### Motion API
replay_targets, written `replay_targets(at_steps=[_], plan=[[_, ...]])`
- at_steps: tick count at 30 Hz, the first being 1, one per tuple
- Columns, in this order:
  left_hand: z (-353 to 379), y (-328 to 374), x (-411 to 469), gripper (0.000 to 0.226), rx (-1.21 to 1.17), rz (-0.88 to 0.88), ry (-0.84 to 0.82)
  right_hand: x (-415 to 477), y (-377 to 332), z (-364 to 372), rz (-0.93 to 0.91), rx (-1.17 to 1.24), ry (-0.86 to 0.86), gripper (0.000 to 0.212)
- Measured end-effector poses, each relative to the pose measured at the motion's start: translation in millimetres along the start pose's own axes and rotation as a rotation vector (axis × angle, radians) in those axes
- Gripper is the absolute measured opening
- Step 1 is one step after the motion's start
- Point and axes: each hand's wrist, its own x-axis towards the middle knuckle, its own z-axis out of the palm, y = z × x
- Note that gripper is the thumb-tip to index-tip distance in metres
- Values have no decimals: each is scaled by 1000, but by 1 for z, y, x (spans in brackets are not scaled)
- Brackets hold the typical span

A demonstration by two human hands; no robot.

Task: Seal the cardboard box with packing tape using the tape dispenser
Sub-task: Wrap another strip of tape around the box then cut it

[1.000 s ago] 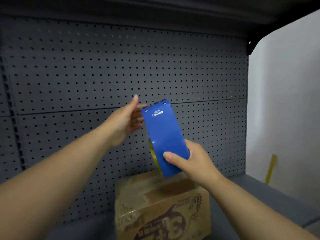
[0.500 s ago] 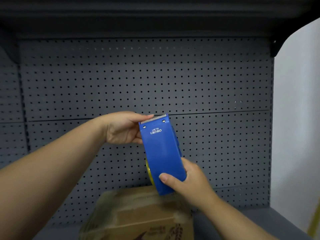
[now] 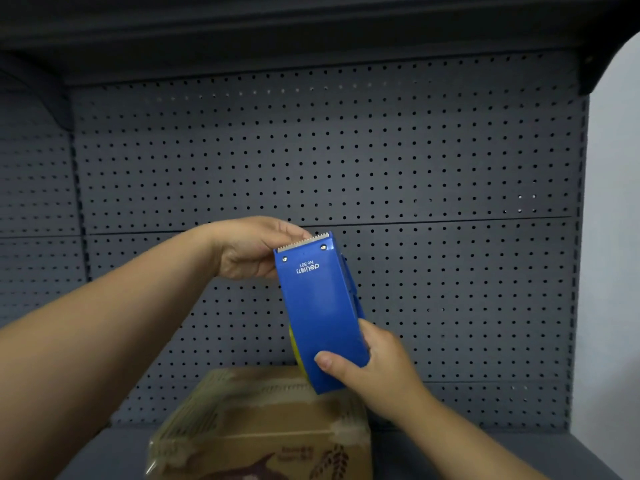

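A blue tape dispenser (image 3: 320, 306) is held up in the air, its serrated blade end pointing up, a yellowish tape roll (image 3: 294, 348) showing at its lower left edge. My right hand (image 3: 374, 372) grips its lower end. My left hand (image 3: 252, 247) is curled at the blade end, its fingertips pinching there; whether they hold the tape end is hidden. Below stands the cardboard box (image 3: 263, 427), brown with printed graphics and shiny tape over its top and corners.
The box rests on a dark grey shelf (image 3: 433, 455). A grey pegboard back panel (image 3: 346, 150) fills the view, with another shelf overhead. A white wall (image 3: 613, 237) lies to the right.
My left hand went from open beside the dispenser's top to curled over its blade end. The view has shifted, so the dispenser and box sit lower and more central.
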Motion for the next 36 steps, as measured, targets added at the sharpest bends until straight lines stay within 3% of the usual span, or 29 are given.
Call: replay_targets(at_steps=[5, 9, 13, 19, 27, 31, 36], plan=[[-4, -1, 3, 41, 20, 9, 88, 1, 0, 5, 12, 65, 31, 35], [-20, 3, -4, 65, -26, -68, -65, 3, 1, 10, 28, 59, 30, 20], [-34, 1, -4, 60, 86, -50, -166, 6, -1, 16, 50, 74, 31, 14], [-39, -2, 5, 29, 51, -84, -12, 7, -5, 30, 77, 118, 58, 19], [-37, -2, 18, 42, 53, -154, 37, 11, -8, 39, 108, 155, 65, 22], [-42, -5, 26, 34, 140, -135, 20, 13, -14, 39, 109, 167, 54, 35], [-48, -11, 37, 46, 238, -40, 86, 20, -26, 36, 230, 349, -33, 18]])
